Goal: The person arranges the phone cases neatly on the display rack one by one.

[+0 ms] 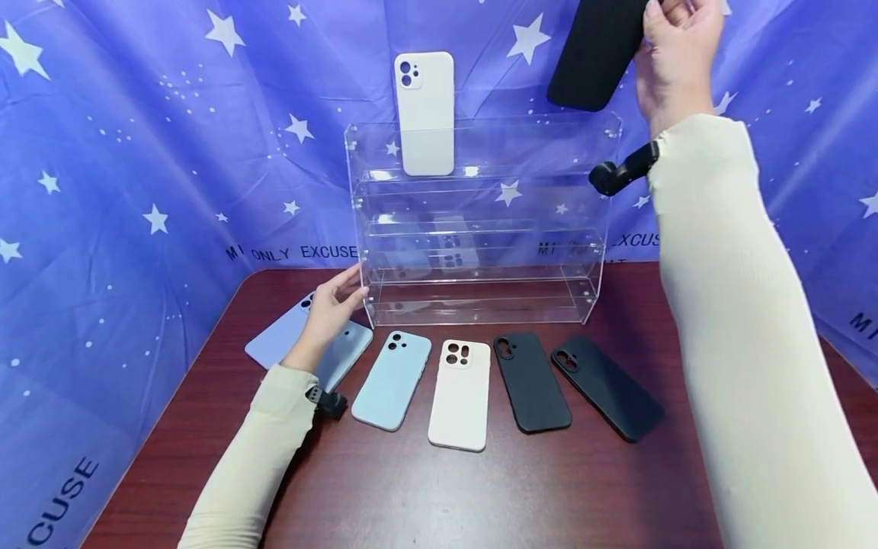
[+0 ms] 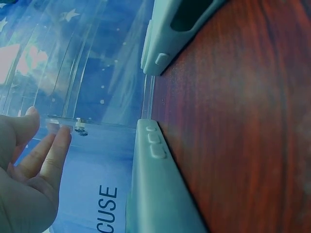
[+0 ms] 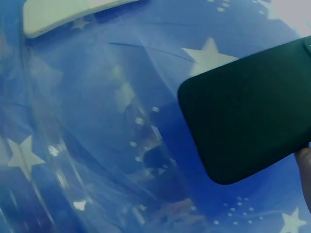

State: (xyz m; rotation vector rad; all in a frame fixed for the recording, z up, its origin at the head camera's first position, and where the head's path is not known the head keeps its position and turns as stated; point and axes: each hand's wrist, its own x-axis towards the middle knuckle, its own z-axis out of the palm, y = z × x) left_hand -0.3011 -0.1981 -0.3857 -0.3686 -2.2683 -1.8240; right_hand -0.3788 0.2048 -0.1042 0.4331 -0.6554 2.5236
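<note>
At the upper right of the head view, my right hand (image 1: 679,57) grips a black phone case (image 1: 597,57) by its side edge. The case tilts in the air above the right end of a clear acrylic display rack (image 1: 480,315). Its lower end fills much of the right wrist view, with a bit of my fingers at the edge. On the rack's top tier a white phone case (image 1: 427,114) leans upright at the left. My left hand (image 2: 29,179) touches the rack's left side panel with its fingers extended.
On the dark red table (image 1: 473,503), in front of the rack, lie a light blue case (image 1: 392,381), a white case (image 1: 459,412), a black case (image 1: 535,389) and another black case (image 1: 613,393). A lavender case (image 1: 277,335) and a blue case (image 1: 350,354) lie around my left wrist. Starry blue cloth (image 1: 137,137) hangs behind.
</note>
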